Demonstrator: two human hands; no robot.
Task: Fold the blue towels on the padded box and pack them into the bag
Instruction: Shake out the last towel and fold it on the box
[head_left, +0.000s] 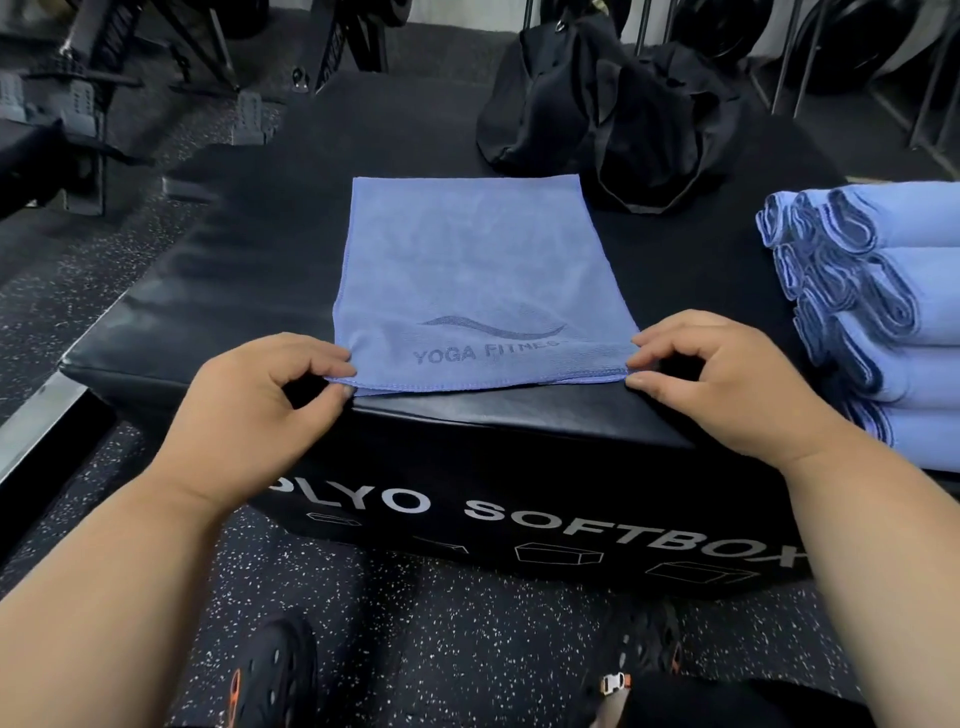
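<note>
Padded box (519, 415) top, obstacles and free room. At 3 o'clock, the stack of folded towels (883, 312) blocks the right edge. At 1 o'clock, the black bag (613, 119) fills the far right corner. Centre, the flat towel (467, 270) lies low. From 9 to 11 o'clock the top is bare and passable.

Both hands pinching blue towel (480, 280) near corners, padded box (218, 312), bag (613, 114) behind

You had one flat blue towel (478, 275), one stack of folded towels (878, 312), one black bag (613, 109), one padded box (467, 447), two hands, and two shoes in view.
</note>
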